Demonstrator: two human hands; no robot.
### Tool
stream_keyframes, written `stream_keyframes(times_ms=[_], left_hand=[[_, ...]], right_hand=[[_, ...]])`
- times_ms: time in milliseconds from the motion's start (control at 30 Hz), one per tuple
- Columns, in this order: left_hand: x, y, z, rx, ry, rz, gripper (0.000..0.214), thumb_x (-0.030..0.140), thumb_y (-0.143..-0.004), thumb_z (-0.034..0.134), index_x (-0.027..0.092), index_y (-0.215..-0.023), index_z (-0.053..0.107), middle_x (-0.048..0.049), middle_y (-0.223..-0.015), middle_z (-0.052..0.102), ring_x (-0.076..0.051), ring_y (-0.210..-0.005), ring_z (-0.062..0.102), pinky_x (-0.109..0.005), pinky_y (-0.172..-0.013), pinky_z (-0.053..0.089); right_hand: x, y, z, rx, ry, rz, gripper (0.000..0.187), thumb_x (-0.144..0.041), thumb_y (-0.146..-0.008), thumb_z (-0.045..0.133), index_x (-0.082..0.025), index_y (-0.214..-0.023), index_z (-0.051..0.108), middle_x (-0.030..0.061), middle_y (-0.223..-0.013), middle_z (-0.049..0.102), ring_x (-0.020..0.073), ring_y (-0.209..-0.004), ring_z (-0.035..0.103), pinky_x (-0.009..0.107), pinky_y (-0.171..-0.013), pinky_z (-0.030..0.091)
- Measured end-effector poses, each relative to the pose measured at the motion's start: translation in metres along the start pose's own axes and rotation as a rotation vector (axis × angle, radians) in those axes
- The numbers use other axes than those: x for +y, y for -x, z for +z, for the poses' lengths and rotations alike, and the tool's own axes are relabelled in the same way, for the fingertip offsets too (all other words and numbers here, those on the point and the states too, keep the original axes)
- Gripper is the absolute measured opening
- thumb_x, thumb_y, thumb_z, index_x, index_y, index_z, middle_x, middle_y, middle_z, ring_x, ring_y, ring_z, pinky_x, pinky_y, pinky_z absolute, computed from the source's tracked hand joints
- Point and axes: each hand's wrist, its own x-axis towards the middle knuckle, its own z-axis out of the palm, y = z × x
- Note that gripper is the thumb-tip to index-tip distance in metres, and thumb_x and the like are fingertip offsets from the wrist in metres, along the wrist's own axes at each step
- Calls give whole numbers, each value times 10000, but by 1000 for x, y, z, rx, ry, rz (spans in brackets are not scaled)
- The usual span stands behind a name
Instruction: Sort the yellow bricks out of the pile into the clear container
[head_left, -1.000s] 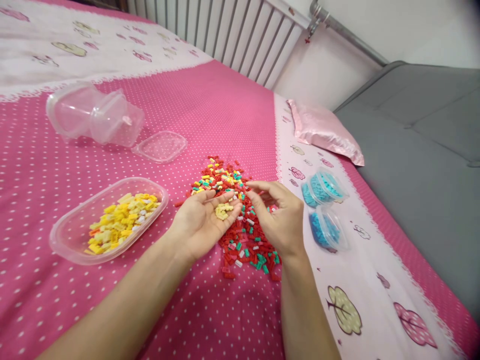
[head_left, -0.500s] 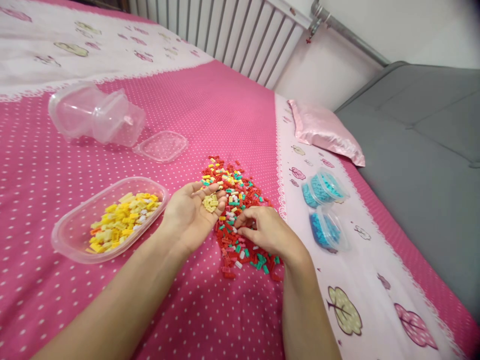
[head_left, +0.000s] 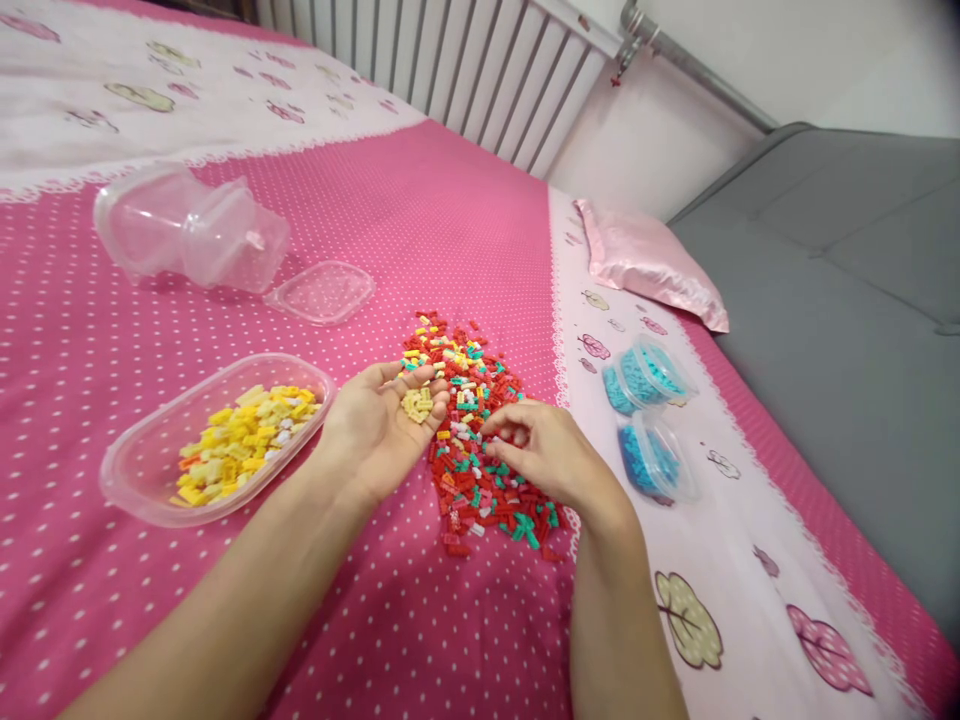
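Note:
My left hand [head_left: 379, 425] is palm up with its fingers loosely curled, and it cradles a small heap of pale yellow toy bricks [head_left: 417, 404]. Just right of it, my right hand [head_left: 544, 450] hovers over a pile of mixed toy bricks [head_left: 469, 480], mostly red, with green, yellow, white and pink ones among them. The right thumb and forefinger are bent with a small gap between their tips, and no brick shows in them. To the left of my left hand sits a clear plastic tub [head_left: 139, 490] partly filled with yellow bricks [head_left: 247, 440], plus a few white and orange ones.
Clear containers [head_left: 187, 230] lie on their side at the back left beside a clear lid [head_left: 326, 292]. On the right stand tubs of turquoise bricks [head_left: 645, 375] and blue bricks [head_left: 649, 455]. A pink pillow [head_left: 652, 265] rests near the grey headboard [head_left: 832, 260].
My right hand has shifted slightly right and up over the pile, and its thumb and forefinger are a little further apart. My left hand stays nearly in place with the pale yellow bricks.

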Motion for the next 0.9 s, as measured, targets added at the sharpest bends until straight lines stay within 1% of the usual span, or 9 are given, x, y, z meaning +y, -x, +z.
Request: stream_keyframes(times_ms=[67,133,267,433,500,600,700,800,900], left_hand=[[0,0,0,2,-1,3,212,175,-862,346,101,-778,526,-81,-685,542,-130,-599,553,-207,-530,500],[0,0,-1,-2,-2,3,214,172,-862,347,100,-772,528,-79,-681,539,-129,-597,551,-206,-529,498],[0,1,-2,-6,2,-2,219,169,-864,345,100,-771,531,-75,-683,538,-127,-601,549,-206,-532,497],[0,1,-1,-5,5,-5,215,170,-863,348,101,-771,530,-79,-690,542,-128,-610,548,-205,-533,495],[0,0,-1,-4,4,-5,215,169,-861,349,102,-767,531,-79,-688,543,-128,-609,548,-206,-535,495],[0,0,0,-5,7,-4,212,160,-857,350,101,-765,532,-80,-684,549,-131,-612,551,-207,-535,493],[1,1,-1,-10,12,-3,207,154,-853,350,101,-769,531,-76,-674,550,-129,-600,547,-209,-533,490],[1,0,-1,-14,11,0,199,154,-851,352,103,-773,528,-71,-672,552,-122,-585,538,-209,-537,489],[0,0,-2,-16,10,-6,198,155,-849,347,110,-774,525,-72,-675,554,-124,-594,544,-207,-545,489]], right_hand=[[-3,-3,7,-15,-9,-104,161,-125,-756,635,-211,-862,720,10,-854,664,112,-726,564,240,-687,402],[-5,-6,13,-81,-12,-135,155,-114,-752,634,-205,-846,717,9,-838,675,113,-722,573,236,-674,400],[-4,-3,15,-225,-8,-3,127,-103,-713,635,-199,-760,703,-25,-649,660,109,-609,571,221,-576,372],[2,6,-1,-453,-33,58,139,-126,-713,617,-208,-709,728,-25,-628,676,110,-585,586,216,-550,372],[3,6,-4,-438,-26,53,134,-157,-742,611,-208,-713,732,-22,-628,672,108,-578,575,217,-541,362],[1,1,2,-305,-20,-2,116,-169,-768,625,-207,-791,732,-27,-626,649,97,-574,549,216,-558,355],[-1,-5,11,-192,28,-100,197,-120,-768,617,-231,-885,732,-24,-672,636,101,-621,541,219,-603,357],[-4,-8,18,-177,127,-100,276,-81,-753,593,-255,-915,732,-12,-706,637,119,-666,547,229,-623,349],[-6,-8,19,-181,192,-54,261,-96,-749,585,-252,-901,727,-7,-707,636,125,-654,540,234,-600,325]])
